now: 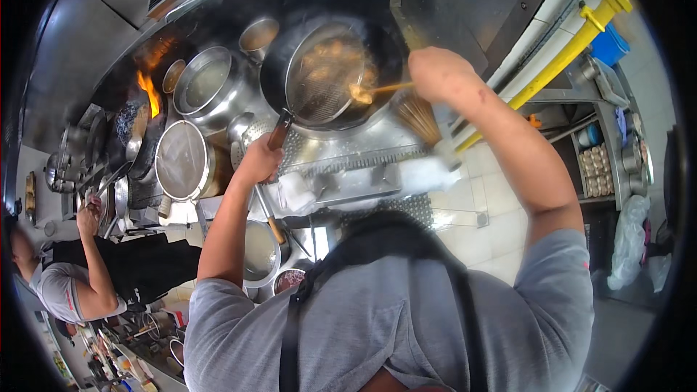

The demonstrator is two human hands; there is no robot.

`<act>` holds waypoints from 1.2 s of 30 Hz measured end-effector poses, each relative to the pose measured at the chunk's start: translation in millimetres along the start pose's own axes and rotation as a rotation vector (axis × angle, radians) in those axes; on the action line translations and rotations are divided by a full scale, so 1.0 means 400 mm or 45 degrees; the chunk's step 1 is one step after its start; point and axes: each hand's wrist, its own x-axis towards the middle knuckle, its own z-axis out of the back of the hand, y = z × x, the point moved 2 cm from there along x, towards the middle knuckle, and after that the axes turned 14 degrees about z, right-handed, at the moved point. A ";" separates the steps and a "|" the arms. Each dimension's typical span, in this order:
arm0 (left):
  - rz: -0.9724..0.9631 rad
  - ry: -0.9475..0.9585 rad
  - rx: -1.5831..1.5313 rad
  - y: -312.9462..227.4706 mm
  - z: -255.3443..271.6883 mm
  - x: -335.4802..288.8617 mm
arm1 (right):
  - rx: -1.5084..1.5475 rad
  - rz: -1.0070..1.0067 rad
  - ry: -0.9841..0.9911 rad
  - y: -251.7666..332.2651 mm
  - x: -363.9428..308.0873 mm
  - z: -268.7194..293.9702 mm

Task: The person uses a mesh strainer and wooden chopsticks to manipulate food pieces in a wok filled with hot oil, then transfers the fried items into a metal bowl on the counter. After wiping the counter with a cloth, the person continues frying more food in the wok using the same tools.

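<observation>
My left hand (pixel 258 161) is closed round the dark handle of a round wire-mesh strainer (pixel 316 104). The strainer sits in the mouth of a large black wok (pixel 272 80). Browned pieces of food (pixel 332 52) lie in bubbling oil there, partly behind the mesh. My right hand (pixel 439 75), to the right of the wok, is closed on thin, light-brown chopsticks (pixel 392 88) pointing left. At their tip, over the strainer's right rim, is a golden fried piece (pixel 359 94). Whether the chopsticks pinch it or only touch it, I cannot tell.
A bamboo wok brush (pixel 417 120) stands right of the wok. Left are a metal pot of liquid (pixel 207 83) and a large round sieve (pixel 181 160). Farther left, a co-worker (pixel 87 268) works at another wok beside a tall flame (pixel 149 92). A yellow pipe (pixel 555 62) slants at right.
</observation>
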 end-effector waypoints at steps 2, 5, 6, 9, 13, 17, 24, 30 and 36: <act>0.010 0.000 0.032 -0.017 -0.010 -0.003 | 0.012 -0.025 0.010 -0.002 0.011 -0.009; -0.104 -0.114 0.191 0.011 -0.016 0.016 | -0.002 -0.009 0.048 0.028 0.023 -0.018; -0.170 -0.165 0.259 0.027 -0.017 0.021 | 0.000 -0.010 0.046 0.034 0.021 -0.021; -0.223 -0.417 0.475 -0.018 -0.036 -0.025 | 0.005 0.054 -0.100 0.040 0.009 -0.018; -0.127 -0.335 0.381 0.013 -0.045 -0.022 | 0.009 0.017 0.037 0.040 -0.003 0.011; -0.158 -0.347 0.354 0.017 -0.060 -0.034 | 0.013 0.092 -0.024 0.046 -0.003 0.003; -0.238 -0.355 0.392 -0.007 -0.081 -0.069 | 0.149 0.114 -0.152 -0.010 0.063 -0.131; -0.236 -0.463 0.395 -0.082 -0.107 -0.103 | 0.121 -0.010 -0.139 -0.072 -0.055 -0.162; -0.237 -0.466 0.514 -0.095 -0.123 -0.070 | 0.061 -0.057 -0.176 -0.075 -0.133 -0.130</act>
